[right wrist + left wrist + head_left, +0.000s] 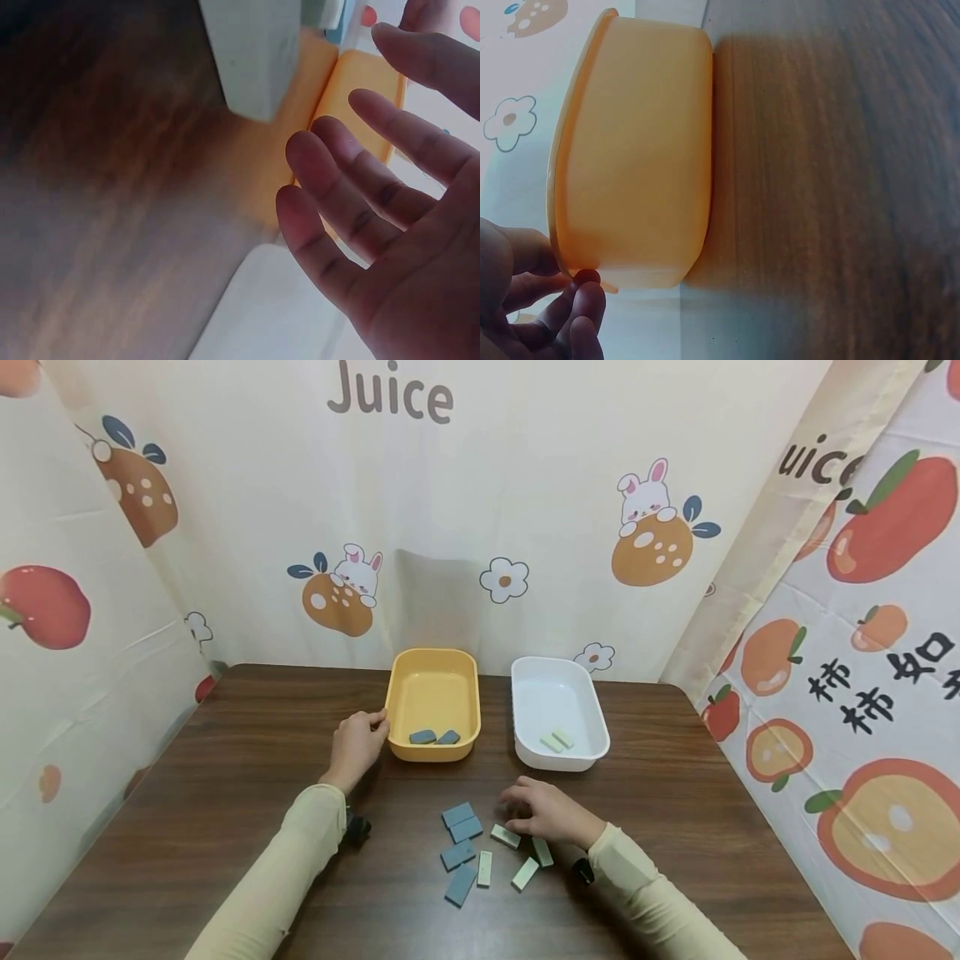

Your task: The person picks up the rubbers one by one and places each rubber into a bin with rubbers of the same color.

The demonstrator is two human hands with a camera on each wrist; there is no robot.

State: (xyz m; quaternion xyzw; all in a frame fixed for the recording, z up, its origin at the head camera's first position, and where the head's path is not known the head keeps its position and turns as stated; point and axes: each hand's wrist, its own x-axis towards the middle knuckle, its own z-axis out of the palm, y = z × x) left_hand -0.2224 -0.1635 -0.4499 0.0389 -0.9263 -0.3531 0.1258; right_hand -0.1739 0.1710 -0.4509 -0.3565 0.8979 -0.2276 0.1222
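At the near left corner of the yellow tub (431, 752), my left hand (358, 750) pinches the rim between thumb and fingers. Two blue-grey blocks (423, 737) lie inside that tub. My right hand (551, 814) is over the pale green blocks on the table, its fingers loosely bent with nothing between them. A pale green block (506, 836) lies just below its fingertips, and another block (542, 852) is under the palm side. In the right wrist view, a pale green block (251, 56) shows close, apart from the fingers.
A white tub (564, 762) with two pale green blocks stands right of the yellow one. Several blue-grey blocks (457, 856) lie on the brown table (202, 827), left of the green ones. Printed curtains (465, 510) hang behind and at both sides.
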